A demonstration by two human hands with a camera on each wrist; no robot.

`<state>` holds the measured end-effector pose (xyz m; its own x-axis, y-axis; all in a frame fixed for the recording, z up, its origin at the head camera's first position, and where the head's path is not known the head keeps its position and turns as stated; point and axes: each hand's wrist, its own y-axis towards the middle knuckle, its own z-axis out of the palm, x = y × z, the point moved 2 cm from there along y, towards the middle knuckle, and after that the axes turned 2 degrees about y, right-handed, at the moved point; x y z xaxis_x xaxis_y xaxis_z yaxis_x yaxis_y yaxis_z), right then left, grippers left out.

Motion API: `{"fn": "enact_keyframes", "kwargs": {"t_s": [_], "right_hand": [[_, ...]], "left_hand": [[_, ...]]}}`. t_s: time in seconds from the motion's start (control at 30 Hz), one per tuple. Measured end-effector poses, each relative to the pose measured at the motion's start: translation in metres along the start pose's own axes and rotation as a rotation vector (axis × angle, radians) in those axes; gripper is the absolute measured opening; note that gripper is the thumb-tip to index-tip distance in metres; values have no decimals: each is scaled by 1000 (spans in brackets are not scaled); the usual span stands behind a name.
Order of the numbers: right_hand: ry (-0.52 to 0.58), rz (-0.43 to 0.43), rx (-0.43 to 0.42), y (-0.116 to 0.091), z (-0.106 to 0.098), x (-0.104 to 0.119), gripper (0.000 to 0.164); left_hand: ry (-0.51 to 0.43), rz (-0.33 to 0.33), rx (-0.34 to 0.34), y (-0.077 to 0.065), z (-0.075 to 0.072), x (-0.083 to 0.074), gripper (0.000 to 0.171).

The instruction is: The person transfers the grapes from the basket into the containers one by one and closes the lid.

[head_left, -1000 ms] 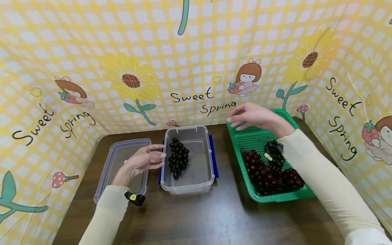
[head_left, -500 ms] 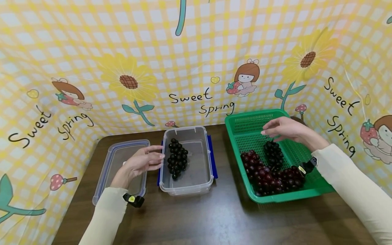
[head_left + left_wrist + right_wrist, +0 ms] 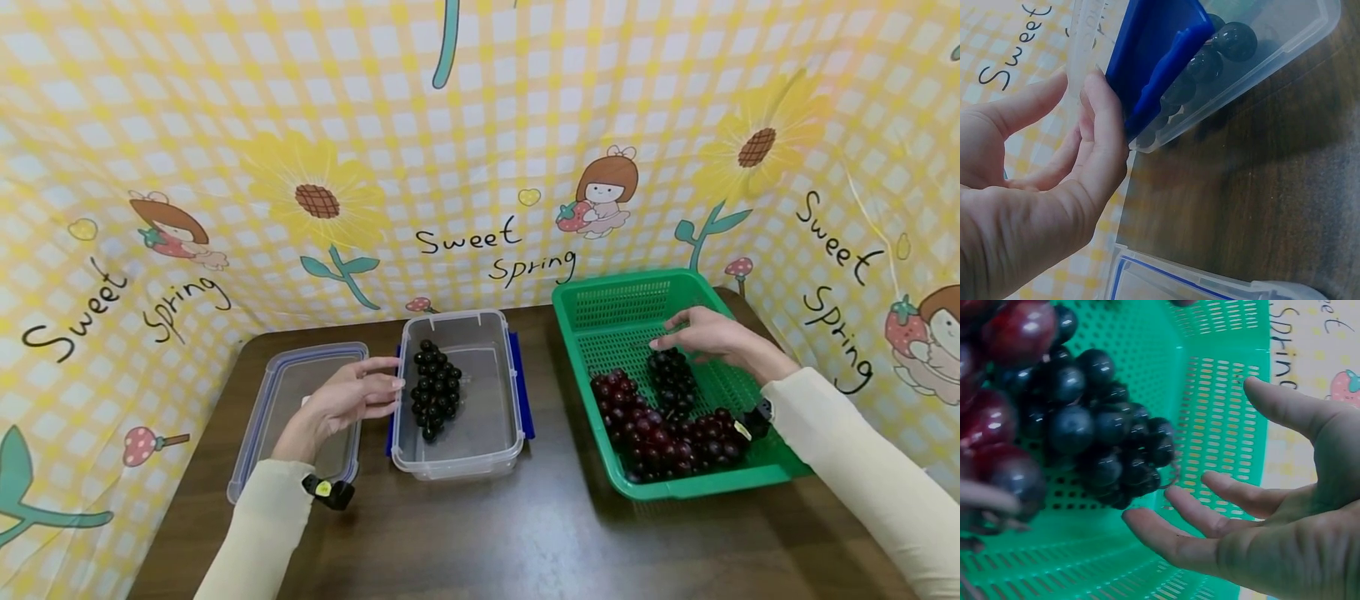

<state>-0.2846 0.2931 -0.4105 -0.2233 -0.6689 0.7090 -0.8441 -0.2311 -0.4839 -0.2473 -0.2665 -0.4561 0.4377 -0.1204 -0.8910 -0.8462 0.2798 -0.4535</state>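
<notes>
In the head view my left hand [image 3: 348, 396] rests with its fingertips against the left side of a clear plastic box [image 3: 487, 458]. Its blue latch [image 3: 1157, 56] hangs beside those fingers in the left wrist view. Inside the box lies a bunch of black grapes [image 3: 435, 392]. My right hand [image 3: 712, 337] is over the green basket [image 3: 633, 487], thumb and fingers spread apart. Just beside its fingertips is a second bunch of black grapes [image 3: 1104, 425], and a small gap shows between thumb and grapes. Red grapes [image 3: 660, 437] lie at the basket's near end.
A clear lid with a blue seal [image 3: 258, 417] lies on the brown table [image 3: 480, 533], left of the box and partly behind my left hand. A yellow checked cloth [image 3: 465, 150] forms walls at the back and both sides.
My right hand has moved right and down from above the basket's far left corner to the black grapes in it. My left hand has stayed at the box.
</notes>
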Motion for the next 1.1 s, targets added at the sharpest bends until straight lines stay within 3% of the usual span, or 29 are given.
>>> {"fn": "enact_keyframes", "kwargs": {"t_s": [0.37, 0.83, 0.87, 0.93, 0.97, 1.07, 1.1], "right_hand": [[-62, 51, 8, 5, 15, -9, 94], [-111, 73, -15, 9, 16, -13, 103], [-113, 80, -15, 10, 16, -14, 90], [-91, 86, -10, 11, 16, -16, 47], [-78, 85, -1, 11, 17, -16, 36], [-28, 88, 28, 13, 19, -18, 65], [-23, 84, 37, 13, 20, -19, 63]], "left_hand": [[4, 9, 11, -1, 0, 0, 71], [6, 10, 6, 0, 1, 0, 69], [8, 12, 10, 0, 2, 0, 70], [8, 16, 15, -1, 2, 0, 70], [7, 17, 18, -1, 2, 0, 70], [6, 20, 21, -1, 2, 1, 71], [3, 19, 21, -1, 2, 1, 71]]}}
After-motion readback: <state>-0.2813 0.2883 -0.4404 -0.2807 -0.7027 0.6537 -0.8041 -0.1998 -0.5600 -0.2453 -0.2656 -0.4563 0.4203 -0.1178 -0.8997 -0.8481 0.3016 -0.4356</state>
